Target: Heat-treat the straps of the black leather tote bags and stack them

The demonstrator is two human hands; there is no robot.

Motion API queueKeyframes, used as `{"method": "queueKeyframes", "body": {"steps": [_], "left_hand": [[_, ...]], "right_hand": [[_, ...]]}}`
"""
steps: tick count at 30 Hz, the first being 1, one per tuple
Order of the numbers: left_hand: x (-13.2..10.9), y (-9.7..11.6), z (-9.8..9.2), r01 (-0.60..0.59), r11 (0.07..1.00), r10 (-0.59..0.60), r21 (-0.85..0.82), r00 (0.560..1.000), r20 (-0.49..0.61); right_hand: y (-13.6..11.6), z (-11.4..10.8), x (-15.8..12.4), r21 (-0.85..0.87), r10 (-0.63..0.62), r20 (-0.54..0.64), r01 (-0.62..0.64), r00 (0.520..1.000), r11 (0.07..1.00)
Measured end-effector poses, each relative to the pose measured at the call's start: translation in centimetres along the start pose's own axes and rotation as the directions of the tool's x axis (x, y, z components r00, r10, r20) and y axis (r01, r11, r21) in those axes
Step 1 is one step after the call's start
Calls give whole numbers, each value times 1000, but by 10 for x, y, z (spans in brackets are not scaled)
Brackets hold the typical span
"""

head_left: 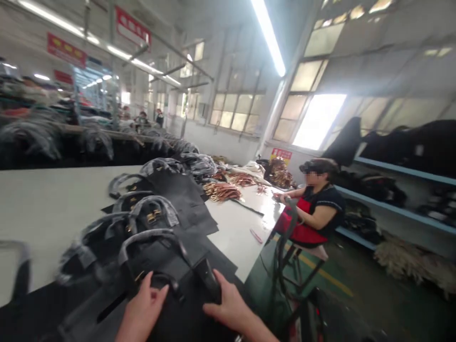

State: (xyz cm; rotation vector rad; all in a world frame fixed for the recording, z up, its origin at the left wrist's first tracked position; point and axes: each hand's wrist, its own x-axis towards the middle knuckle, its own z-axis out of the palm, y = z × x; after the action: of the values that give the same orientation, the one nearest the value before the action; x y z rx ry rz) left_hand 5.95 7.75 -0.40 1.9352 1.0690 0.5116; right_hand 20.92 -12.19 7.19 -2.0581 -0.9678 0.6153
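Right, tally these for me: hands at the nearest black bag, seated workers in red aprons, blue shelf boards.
Hands at the black bag, left hand and right hand: 2
Seated worker in a red apron: 1
Blue shelf boards: 3
Total: 6

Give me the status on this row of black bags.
Done: the black bags farther up the table show handles and brass hardware fitted. In hand: the left hand and right hand are on the nearest bag. Left: copper-toned strap bundles lie loose on the white table.
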Motion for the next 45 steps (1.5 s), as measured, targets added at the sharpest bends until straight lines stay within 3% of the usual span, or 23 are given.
{"method": "queueKeyframes", "body": {"steps": [2,4,7,11,15,19,23,26,36,45], "left_hand": [[18,-6,5,57,998,-57,-2,994,95],[20,-4,7,39,994,-52,102,991,125],[7,14,10,1,953,-17,304,999,50],[-4,34,18,30,897,-28,442,1000,-11],[0,28,25,-117,850,144,514,990,-12],[2,14,31,-258,826,324,501,945,-47],[-4,13,36,-349,818,415,458,908,-51],[-8,17,36,-348,791,436,502,898,-65],[-12,36,30,-185,846,236,500,971,-41],[-4,43,16,-48,913,3,406,994,110]], "right_hand": [[6,5,4,-10,10,-35,-10,999,1000],[11,11,6,-13,21,-48,-22,999,1000],[15,17,7,-9,28,-46,-28,999,1000],[15,19,7,0,32,-58,-32,998,999],[16,21,5,3,46,-81,-46,996,999],[20,23,6,1,77,-106,-77,991,997],[23,26,9,-3,119,-119,-120,986,993],[23,28,10,1,133,-125,-134,983,991],[27,31,10,116,138,-147,-122,979,986],[27,25,4,308,114,-147,-64,983,949]]}}
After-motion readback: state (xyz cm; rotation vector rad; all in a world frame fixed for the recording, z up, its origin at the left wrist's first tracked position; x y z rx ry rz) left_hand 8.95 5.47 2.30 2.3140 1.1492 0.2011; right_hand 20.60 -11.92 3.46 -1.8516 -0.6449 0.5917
